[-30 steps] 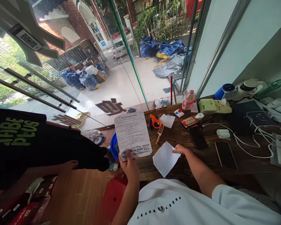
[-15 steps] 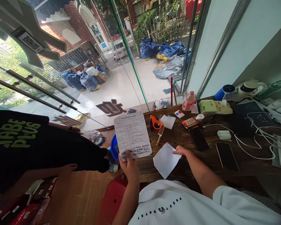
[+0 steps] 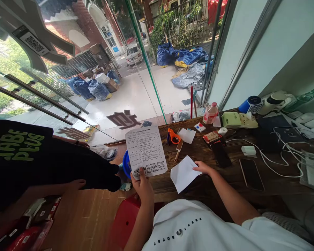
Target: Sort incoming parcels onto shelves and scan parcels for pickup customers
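My left hand [image 3: 143, 185] grips the lower edge of a printed form [image 3: 145, 150], thumb on its front, holding it up past the table's left end. Between the fingers of my right hand [image 3: 202, 167] is the right corner of a mostly blank white sheet of paper [image 3: 183, 176], tilted above the table's front part. Just beyond this sheet lie an orange tape dispenser [image 3: 174, 136], a knife-shaped tool with a tan handle [image 3: 178, 150] and a small white paper [image 3: 187, 135].
On the wooden table [image 3: 235, 153] are a phone [image 3: 252, 174], white cables, a pink bottle [image 3: 210, 113] and a tissue pack [image 3: 230, 119]. A person in black [image 3: 54, 157] stands at left by the glass door. A red stool [image 3: 125, 221] and blue bin [image 3: 126, 165] are below.
The white sheet in my right hand has risen slightly and turned a little. The printed form in my left hand has shifted slightly left, with the whole view moving a bit.
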Available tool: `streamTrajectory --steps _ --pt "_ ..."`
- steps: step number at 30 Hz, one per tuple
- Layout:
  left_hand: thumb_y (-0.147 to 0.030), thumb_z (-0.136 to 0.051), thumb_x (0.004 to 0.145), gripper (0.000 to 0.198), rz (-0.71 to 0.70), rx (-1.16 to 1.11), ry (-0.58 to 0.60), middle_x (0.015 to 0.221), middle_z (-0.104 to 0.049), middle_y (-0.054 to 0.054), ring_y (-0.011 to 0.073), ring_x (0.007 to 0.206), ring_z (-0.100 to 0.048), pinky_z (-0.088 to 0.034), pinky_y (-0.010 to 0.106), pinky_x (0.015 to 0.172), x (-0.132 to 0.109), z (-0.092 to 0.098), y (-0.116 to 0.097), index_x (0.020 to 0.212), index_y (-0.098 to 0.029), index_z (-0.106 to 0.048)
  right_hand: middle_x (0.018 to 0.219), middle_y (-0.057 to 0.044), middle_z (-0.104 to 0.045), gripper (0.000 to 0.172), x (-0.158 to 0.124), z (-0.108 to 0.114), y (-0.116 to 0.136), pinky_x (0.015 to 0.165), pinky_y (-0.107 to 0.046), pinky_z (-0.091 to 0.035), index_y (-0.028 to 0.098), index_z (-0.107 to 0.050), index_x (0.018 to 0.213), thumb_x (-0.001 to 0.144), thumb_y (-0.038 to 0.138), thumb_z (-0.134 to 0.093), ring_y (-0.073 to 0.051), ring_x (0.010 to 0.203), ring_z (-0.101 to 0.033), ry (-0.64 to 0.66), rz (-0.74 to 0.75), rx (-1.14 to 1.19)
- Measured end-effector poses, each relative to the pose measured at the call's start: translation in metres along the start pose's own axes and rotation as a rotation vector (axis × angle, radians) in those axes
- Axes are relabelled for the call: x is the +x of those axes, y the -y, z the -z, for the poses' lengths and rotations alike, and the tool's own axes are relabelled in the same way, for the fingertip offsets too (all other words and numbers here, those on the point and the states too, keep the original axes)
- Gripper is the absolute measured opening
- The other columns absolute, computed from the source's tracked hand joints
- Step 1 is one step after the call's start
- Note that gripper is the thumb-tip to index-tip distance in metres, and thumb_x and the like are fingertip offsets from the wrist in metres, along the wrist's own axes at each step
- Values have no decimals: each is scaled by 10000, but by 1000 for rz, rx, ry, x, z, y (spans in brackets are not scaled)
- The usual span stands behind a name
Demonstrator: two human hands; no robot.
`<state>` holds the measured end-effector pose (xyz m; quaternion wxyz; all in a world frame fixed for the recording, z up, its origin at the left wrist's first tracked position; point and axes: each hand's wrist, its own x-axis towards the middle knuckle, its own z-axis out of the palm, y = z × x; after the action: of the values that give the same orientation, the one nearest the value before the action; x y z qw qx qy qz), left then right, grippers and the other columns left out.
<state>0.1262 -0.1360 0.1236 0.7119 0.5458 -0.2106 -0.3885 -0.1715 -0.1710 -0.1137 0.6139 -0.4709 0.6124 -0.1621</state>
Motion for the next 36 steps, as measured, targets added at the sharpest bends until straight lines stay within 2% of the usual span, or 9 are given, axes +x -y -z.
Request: streamTrajectory --steps 3,5,8,11,14,18,23,29,36 --pt "-399 -790 729 454 1 11 -11 1013 -630 42 94 692 -548 -499 226 634 2 8 2 1118 -252 -607 946 -68 -718 463 -15 11 19 728 -308 -518 162 -669 988 669 483 -765 -245 868 -648 9 94 55" --pt "-391 -780 741 459 3 16 -1 1028 -630 45 108 727 -573 -498 225 636 1 11 2 1142 -260 -599 993 -73 -711 509 -26 21 35 732 -303 -511 162 -655 1037 682 515 -750 -240 873 -642 80 177 126" --pt "-388 -767 757 446 7 21 17 1015 -630 39 107 722 -579 -497 220 629 -1 13 1 1148 -264 -592 928 -62 -699 490 -44 34 63 679 -273 -479 154 -642 987 687 524 -760 -209 806 -626 152 299 215" --pt "-386 -760 764 429 -11 22 15 1044 -640 49 115 744 -594 -502 221 630 -4 14 -2 1134 -259 -585 815 -31 -669 430 -60 40 89 635 -250 -439 152 -635 871 678 503 -790 -175 741 -594 68 370 229" --pt "-379 -759 765 420 -25 6 14 1061 -646 56 127 779 -614 -515 232 650 -6 15 -5 1123 -252 -581 861 -44 -673 429 -72 37 106 674 -262 -449 146 -664 908 721 520 -759 -178 772 -594 11 425 275" --pt "-385 -744 783 425 -10 31 30 1101 -635 71 170 900 -636 -523 234 657 -8 20 -11 1159 -265 -586 908 -72 -682 494 -82 30 117 663 -275 -461 156 -676 1008 791 599 -660 -203 792 -600 -84 452 282" --pt "-364 -731 796 424 -17 33 17 1104 -640 77 176 900 -643 -533 239 647 -10 25 -15 1183 -265 -591 950 -64 -686 519 -87 24 125 650 -266 -452 163 -685 1035 787 617 -649 -204 813 -595 -185 466 253" --pt "-302 -744 771 403 -65 35 -46 1072 -667 48 176 933 -655 -550 241 665 -9 28 -10 1149 -252 -613 911 -32 -693 483 -89 23 132 652 -262 -431 158 -711 995 784 590 -659 -185 781 -584 -177 500 265" --pt "-274 -739 766 370 -105 77 3 1103 -673 36 182 948 -662 -555 257 670 -9 32 -6 1114 -268 -614 856 -18 -705 461 -90 27 130 655 -255 -419 165 -734 1013 813 571 -646 -159 734 -582 -140 510 328"
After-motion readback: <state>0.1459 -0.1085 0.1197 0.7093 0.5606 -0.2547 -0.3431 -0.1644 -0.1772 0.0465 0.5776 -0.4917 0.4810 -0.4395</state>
